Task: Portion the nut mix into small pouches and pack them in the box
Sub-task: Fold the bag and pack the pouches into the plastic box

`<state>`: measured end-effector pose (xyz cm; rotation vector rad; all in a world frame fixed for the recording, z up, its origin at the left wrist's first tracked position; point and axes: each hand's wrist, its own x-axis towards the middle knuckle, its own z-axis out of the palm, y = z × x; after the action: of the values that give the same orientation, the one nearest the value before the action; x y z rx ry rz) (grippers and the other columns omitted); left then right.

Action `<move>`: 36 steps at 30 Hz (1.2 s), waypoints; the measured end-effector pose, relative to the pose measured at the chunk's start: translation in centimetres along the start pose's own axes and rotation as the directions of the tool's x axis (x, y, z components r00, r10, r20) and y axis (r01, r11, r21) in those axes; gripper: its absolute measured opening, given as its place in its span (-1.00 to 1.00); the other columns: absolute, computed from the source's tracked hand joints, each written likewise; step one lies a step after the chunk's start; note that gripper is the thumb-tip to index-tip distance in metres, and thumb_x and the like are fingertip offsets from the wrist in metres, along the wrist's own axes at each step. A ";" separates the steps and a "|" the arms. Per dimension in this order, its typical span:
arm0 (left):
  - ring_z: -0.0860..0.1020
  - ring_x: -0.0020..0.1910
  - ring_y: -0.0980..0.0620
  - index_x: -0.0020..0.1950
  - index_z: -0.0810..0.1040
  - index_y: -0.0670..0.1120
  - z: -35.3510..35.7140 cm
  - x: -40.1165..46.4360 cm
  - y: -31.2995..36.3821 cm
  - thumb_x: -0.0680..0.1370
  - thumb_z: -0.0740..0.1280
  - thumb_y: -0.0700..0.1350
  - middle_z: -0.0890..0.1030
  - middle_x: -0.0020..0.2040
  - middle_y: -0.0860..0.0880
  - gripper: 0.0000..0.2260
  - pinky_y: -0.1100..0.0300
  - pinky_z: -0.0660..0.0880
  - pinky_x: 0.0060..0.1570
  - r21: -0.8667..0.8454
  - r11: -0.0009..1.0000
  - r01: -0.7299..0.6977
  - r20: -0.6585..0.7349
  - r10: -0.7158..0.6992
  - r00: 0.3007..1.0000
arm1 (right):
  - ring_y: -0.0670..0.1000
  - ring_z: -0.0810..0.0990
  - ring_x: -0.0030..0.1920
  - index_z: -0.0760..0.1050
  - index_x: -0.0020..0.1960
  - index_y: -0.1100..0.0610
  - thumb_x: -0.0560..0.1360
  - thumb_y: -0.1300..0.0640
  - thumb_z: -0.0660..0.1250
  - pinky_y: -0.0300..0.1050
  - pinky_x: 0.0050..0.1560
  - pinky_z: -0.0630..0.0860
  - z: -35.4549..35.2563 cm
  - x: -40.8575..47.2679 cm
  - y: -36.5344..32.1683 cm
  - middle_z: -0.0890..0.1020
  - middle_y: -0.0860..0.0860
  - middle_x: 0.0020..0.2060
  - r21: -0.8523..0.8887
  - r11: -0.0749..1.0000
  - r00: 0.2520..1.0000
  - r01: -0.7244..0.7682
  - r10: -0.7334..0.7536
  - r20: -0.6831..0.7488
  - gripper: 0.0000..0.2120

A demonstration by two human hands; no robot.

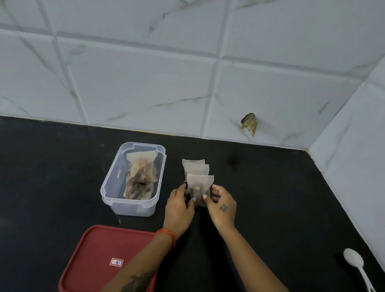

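Observation:
A clear plastic box (109, 186) stands on the black counter left of centre, with filled pouches (141, 173) of nut mix lying inside it. To its right a row of small translucent pouches (195, 167) stands on the counter. My left hand (179, 207) and my right hand (222, 207) both pinch the nearest pouch (199, 184) of that row, one on each side of its lower part. The nut mix shows dark through the pouch between my fingers.
The box's red lid (101, 258) lies flat near the front edge, partly under my left forearm. A white plastic spoon (360, 270) lies at the right by the tiled side wall. The tiled back wall has a chipped hole (249, 123).

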<state>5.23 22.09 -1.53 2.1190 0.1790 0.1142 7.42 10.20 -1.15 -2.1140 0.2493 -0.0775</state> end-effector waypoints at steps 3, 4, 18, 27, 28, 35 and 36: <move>0.55 0.07 -0.05 0.19 0.55 -0.13 0.7 0.4 0.0 0.52 0.35 -0.18 0.60 0.03 -0.10 -0.75 0.06 0.48 0.11 0.019 1.000 0.016 -0.014 -0.016 1.000 | -0.03 0.60 -0.01 0.53 0.18 0.12 0.44 0.16 0.42 -0.12 0.08 0.54 0.2 0.3 -0.1 0.61 -0.02 -0.02 -0.021 1.000 1.000 -0.004 0.003 -0.009 -0.68; 0.56 0.04 -0.03 0.18 0.56 -0.13 0.7 0.6 0.1 0.52 0.35 -0.17 0.61 0.01 -0.09 -0.77 0.08 0.48 0.09 0.007 1.000 0.023 -0.033 -0.022 0.999 | -0.05 0.60 -0.02 0.54 0.17 0.11 0.44 0.16 0.43 -0.11 0.08 0.54 0.2 0.4 -0.2 0.61 -0.03 -0.04 -0.017 1.000 1.000 0.006 -0.007 -0.020 -0.69; 0.56 0.11 -0.06 0.18 0.54 -0.17 -0.1 4.0 1.0 0.60 0.24 -0.02 0.63 0.09 -0.10 -0.73 0.12 0.45 0.10 -0.016 0.970 0.242 0.002 -0.242 0.970 | -0.06 0.56 0.03 0.53 0.16 0.11 0.51 -0.07 0.32 -0.18 0.07 0.48 0.5 2.9 -1.8 0.62 0.00 0.04 0.030 0.990 0.984 -0.137 0.132 0.120 -0.67; 0.56 0.00 0.01 0.05 0.55 -0.09 -2.2 1.6 3.3 0.59 0.25 -0.07 0.62 -0.03 -0.04 -0.86 0.06 0.50 0.03 -0.084 0.996 0.024 -0.117 -0.033 0.993 | -0.13 0.55 -0.06 0.56 0.09 0.04 0.51 -0.07 0.32 -0.34 -0.15 0.39 -2.0 -0.7 -5.0 0.56 -0.15 -0.15 0.094 0.996 1.000 -0.004 0.003 0.007 -0.75; 0.56 -0.02 0.03 0.04 0.56 -0.09 -3.3 1.4 3.9 0.59 0.25 -0.08 0.62 -0.06 -0.03 -0.86 0.12 0.50 -0.02 -0.080 0.996 -0.026 -0.162 0.013 0.987 | -0.17 0.54 -0.09 0.56 0.10 0.04 0.50 -0.07 0.33 -0.36 -0.15 0.39 -2.1 -1.0 -6.1 0.55 -0.16 -0.16 0.116 0.992 0.999 0.040 -0.040 -0.002 -0.75; 0.54 -0.18 0.03 0.20 0.44 -0.12 -12.5 0.1 4.6 0.61 0.22 -0.15 0.55 -0.19 0.06 -0.83 0.29 0.40 -0.29 -0.045 0.996 -0.076 -0.344 0.056 0.937 | -0.17 0.58 -0.20 0.39 0.12 0.03 0.46 -0.04 0.40 -0.28 -0.17 0.49 1.8 -2.9 -12.6 0.60 -0.11 -0.22 0.209 0.939 0.956 0.273 -0.289 0.049 -0.68; 0.54 -0.16 0.00 0.27 0.38 -0.11 -13.4 0.1 4.0 0.61 0.21 -0.15 0.56 -0.14 0.01 -0.77 0.24 0.39 -0.28 0.005 0.999 -0.040 -0.321 0.040 0.946 | -0.10 0.60 -0.18 0.37 0.16 0.08 0.48 -0.03 0.38 -0.22 -0.16 0.49 2.9 -3.1 -13.0 0.63 -0.04 -0.20 0.160 0.936 0.942 0.313 -0.328 0.074 -0.65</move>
<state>3.57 31.28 8.91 2.0918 0.3282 0.4853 6.78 19.92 8.45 -1.9876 -0.1605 -0.1769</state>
